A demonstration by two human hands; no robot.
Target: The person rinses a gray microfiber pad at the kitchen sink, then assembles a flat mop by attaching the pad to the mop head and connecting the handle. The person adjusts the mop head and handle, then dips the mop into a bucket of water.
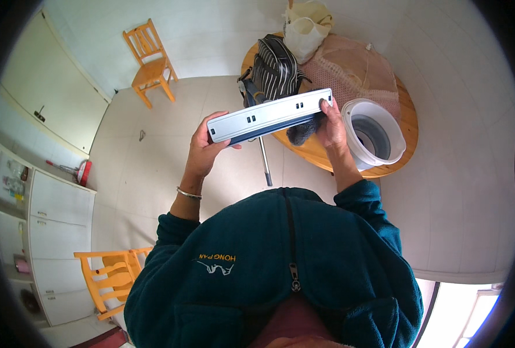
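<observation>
A long, narrow flat mop head [272, 113] with a silver plate and a dark blue edge is held up in front of my chest, its right end higher. My left hand [202, 149] grips its left end, with the thumb along the near edge. My right hand [331, 127] holds the other end, thumb on the silver face. Grey fluffy material [299, 134] shows below the plate beside my right hand. A metal pole [264, 159] with a dark tip shows below the plate; whether it joins the head is hidden.
A round wooden table [407, 116] holds a white bucket [356, 155], a striped bag [275, 69], a pale tote [305, 35] and a pink cloth [350, 64]. Wooden chairs stand far left [150, 69] and near left [109, 278]. White cabinets [60, 200] and a red dustpan [83, 173] are left.
</observation>
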